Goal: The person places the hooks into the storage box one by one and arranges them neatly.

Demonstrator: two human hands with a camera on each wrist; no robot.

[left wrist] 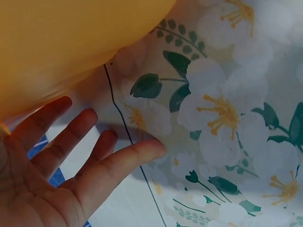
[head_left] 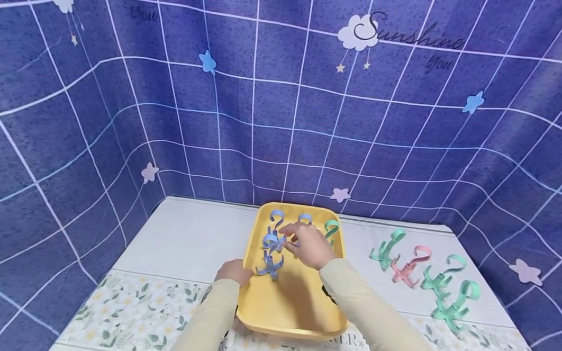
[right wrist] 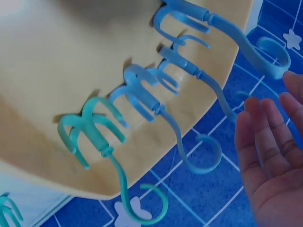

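A yellow tray point(head_left: 297, 311) holds three blue claw hooks, one near the front point(head_left: 270, 267), and a green claw hook point(head_left: 332, 227). My right hand point(head_left: 307, 245) hangs over the tray among the blue hooks. In the right wrist view, its slightly bent fingers point(right wrist: 274, 142) are beside the curled ends of two blue hooks, the nearer hook point(right wrist: 236, 38) by the thumb; nothing is pinched. At the tray's left side, my left hand point(head_left: 234, 272) lies against the outer wall. The left wrist view shows its palm point(left wrist: 38, 189) with fingers spread loosely below the yellow wall.
To the right of the tray stand several more claw hooks: a pink one point(head_left: 407, 272) and green ones, the front one point(head_left: 452, 312) nearest the table's right edge. A floral cloth point(head_left: 145, 306) covers the table's front. A blue checked curtain point(head_left: 275, 106) closes off the back and sides.
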